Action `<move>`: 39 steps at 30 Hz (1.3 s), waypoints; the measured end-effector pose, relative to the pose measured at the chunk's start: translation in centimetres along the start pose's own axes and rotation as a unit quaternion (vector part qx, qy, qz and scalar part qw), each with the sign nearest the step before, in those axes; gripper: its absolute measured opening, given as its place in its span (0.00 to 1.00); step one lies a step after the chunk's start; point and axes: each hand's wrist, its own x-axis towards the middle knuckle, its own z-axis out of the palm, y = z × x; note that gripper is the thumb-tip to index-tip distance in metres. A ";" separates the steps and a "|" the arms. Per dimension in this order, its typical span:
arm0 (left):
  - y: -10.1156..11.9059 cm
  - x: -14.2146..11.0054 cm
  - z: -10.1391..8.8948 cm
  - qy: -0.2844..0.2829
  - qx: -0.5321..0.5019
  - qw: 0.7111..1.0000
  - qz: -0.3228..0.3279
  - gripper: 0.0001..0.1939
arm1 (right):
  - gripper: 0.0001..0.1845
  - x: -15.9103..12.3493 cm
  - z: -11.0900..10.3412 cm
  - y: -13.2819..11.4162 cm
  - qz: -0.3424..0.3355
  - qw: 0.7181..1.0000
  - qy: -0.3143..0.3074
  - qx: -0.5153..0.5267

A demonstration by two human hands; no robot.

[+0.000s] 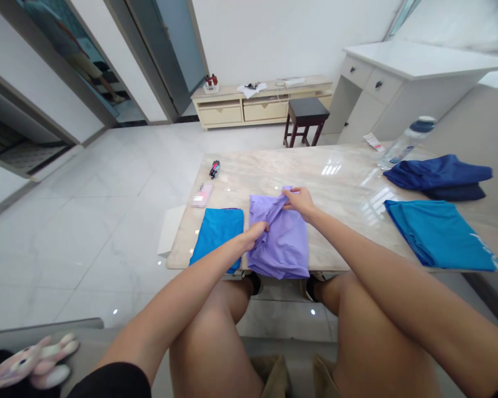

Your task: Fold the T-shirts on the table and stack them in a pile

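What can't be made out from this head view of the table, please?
In the head view:
The label on the pink box is blurred out.
The gathered middle of the purple shirt is covered by the left hand and right hand.
The lower end of the bright blue cloth is hidden by the left forearm.
The white print on the teal cloth is too small to read.
The small dark object is too small to identify.

And here's matt, soft lilac cloth [279, 237] on a glossy, polished stone surface [340, 166], with a clear plastic bottle [406, 142] far right, and smooth, shiny tile across the floor [108, 221] on the left!
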 end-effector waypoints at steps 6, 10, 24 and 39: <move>-1.9 -0.8 -3.6 0.023 -0.042 0.999 -0.015 0.28 | 0.02 0.7 1.1 -0.3 -0.074 0.994 -0.045 -0.067; -2.1 -1.1 -3.0 0.034 0.050 0.993 0.097 0.36 | 0.02 1.2 -0.3 1.2 -0.113 0.968 -0.073 -0.211; 0.2 -7.7 -8.6 0.127 0.304 0.940 0.084 0.24 | 0.06 -3.4 -1.5 1.4 -0.236 0.783 -0.241 -0.522; -1.5 -9.3 -8.9 0.231 0.357 0.888 0.176 0.12 | 0.13 -12.7 -4.7 7.1 -0.251 0.712 -0.405 -0.515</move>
